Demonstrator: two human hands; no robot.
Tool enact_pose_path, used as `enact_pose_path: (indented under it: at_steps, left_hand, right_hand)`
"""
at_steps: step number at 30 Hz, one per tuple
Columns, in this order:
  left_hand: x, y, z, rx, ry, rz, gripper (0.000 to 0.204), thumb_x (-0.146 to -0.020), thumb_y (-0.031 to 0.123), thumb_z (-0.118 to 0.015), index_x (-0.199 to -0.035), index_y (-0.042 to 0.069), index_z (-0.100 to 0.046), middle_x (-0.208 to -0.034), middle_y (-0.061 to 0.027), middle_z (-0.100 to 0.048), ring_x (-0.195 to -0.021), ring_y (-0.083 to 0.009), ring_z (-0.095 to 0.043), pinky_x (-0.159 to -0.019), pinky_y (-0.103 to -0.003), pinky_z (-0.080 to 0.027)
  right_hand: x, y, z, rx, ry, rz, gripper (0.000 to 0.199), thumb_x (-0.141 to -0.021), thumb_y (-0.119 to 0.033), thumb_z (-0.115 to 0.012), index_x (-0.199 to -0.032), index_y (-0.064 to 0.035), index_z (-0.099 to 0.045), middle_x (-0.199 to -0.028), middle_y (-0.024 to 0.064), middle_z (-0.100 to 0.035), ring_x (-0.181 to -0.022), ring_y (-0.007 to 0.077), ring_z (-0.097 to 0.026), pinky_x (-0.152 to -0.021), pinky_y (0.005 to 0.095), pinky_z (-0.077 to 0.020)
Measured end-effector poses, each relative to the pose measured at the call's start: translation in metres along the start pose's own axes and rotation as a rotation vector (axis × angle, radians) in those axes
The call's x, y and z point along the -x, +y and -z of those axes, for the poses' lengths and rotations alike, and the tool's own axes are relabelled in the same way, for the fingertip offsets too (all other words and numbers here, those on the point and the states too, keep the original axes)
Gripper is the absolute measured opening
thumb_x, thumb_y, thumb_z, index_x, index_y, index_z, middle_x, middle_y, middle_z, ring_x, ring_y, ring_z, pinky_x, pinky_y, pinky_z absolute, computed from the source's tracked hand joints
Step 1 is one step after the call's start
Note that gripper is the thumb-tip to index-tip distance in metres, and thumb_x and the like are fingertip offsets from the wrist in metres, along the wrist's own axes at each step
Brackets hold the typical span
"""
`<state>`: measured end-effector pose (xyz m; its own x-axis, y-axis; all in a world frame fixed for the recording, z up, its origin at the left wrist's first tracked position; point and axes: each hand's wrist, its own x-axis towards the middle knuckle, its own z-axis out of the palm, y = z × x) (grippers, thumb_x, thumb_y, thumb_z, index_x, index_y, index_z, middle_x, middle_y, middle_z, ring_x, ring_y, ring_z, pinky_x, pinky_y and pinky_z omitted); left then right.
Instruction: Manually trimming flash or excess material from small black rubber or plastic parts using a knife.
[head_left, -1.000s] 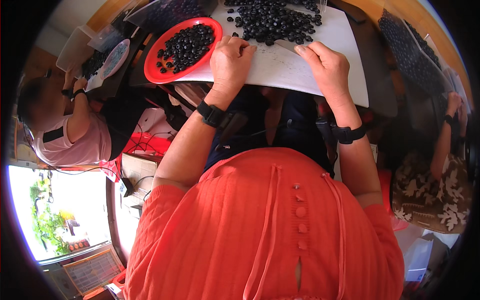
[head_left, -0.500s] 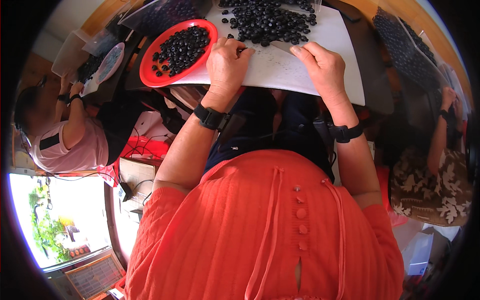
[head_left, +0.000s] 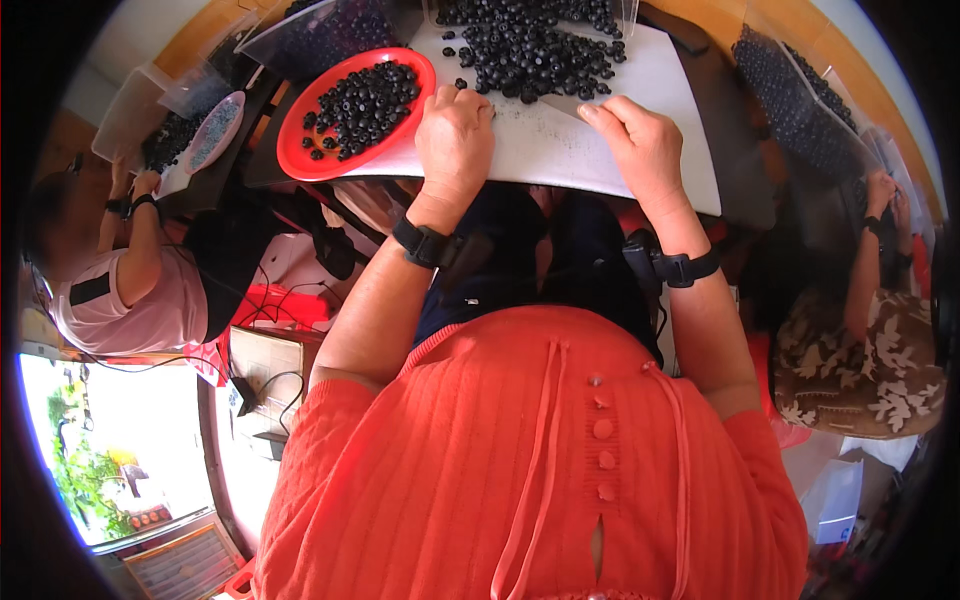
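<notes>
My left hand is closed, its fingers curled by the right rim of a red plate. What it pinches, if anything, is hidden behind the fingers. Between thumb and fingers my right hand grips a thin flat blade, which points left over a white board. Small round black pieces fill much of the plate. A heap of similar black pieces lies on the board just beyond my hands, and dark specks are scattered in front of it.
Clear bins of black pieces stand at the back left and far right. To the left, a person works by a pink-rimmed dish. Another person in a patterned brown garment sits at right. Cables hang at lower left.
The whole view has shifted slightly. My left hand has turned so its knuckles face up more, hiding the dark bit seen at its fingertips earlier. The right hand keeps its grip on the blade.
</notes>
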<state>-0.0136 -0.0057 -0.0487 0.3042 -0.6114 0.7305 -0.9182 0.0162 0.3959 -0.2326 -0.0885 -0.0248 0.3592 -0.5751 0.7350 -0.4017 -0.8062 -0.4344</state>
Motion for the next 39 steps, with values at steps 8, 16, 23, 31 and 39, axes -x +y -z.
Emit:
enact_pose_path:
  at_steps: [8,16,23,31,39]
  left_hand:
    - [0.004,-0.003,0.003,0.170,-0.015,0.072,0.007,-0.085,0.005,-0.069,-0.089,0.005,-0.074,-0.092,-0.0134,-0.068,-0.094,-0.0367,-0.066,-0.082,-0.046,-0.054]
    - [0.002,0.002,0.006,0.199,-0.038,0.085,0.014,-0.081,0.008,-0.076,-0.094,0.001,-0.076,-0.084,-0.0118,-0.065,-0.079,-0.0268,-0.066,-0.074,-0.038,-0.053]
    - [0.002,-0.001,0.007,0.089,-0.015,-0.049,0.012,-0.082,0.009,-0.077,-0.090,0.001,-0.075,-0.087,-0.0121,-0.066,-0.081,-0.0284,-0.066,-0.076,-0.040,-0.054]
    - [0.003,0.001,0.009,0.104,-0.058,-0.042,0.016,-0.080,0.005,-0.077,-0.095,0.000,-0.074,-0.088,-0.0131,-0.066,-0.081,-0.0297,-0.066,-0.075,-0.040,-0.054]
    - [-0.007,0.011,0.008,-0.138,-0.114,-0.106,0.009,-0.079,0.007,-0.074,-0.084,0.002,-0.068,-0.092,-0.0150,-0.064,-0.093,-0.0373,-0.062,-0.078,-0.048,-0.054]
  right_hand:
    - [0.003,0.000,0.001,0.010,-0.026,0.005,0.036,-0.095,-0.037,-0.071,-0.074,-0.0087,-0.065,-0.063,0.0100,-0.063,-0.056,0.0321,-0.062,-0.053,0.0421,-0.0459]
    - [0.001,-0.002,0.002,0.003,-0.034,-0.006,0.036,-0.095,-0.036,-0.072,-0.073,-0.0086,-0.064,-0.064,0.0093,-0.063,-0.057,0.0316,-0.063,-0.054,0.0423,-0.0467]
    - [0.002,-0.002,0.001,0.002,-0.011,0.020,0.035,-0.095,-0.034,-0.072,-0.072,-0.0082,-0.063,-0.065,0.0094,-0.062,-0.058,0.0311,-0.062,-0.054,0.0423,-0.0462]
    - [0.004,-0.002,0.001,-0.003,0.019,0.064,0.035,-0.095,-0.031,-0.073,-0.071,-0.0079,-0.062,-0.063,0.0077,-0.060,-0.056,0.0273,-0.060,-0.052,0.0411,-0.0448]
    - [0.002,-0.005,0.002,-0.011,0.032,0.107,0.034,-0.095,-0.030,-0.073,-0.072,-0.0086,-0.061,-0.060,0.0060,-0.057,-0.054,0.0247,-0.059,-0.050,0.0393,-0.0436]
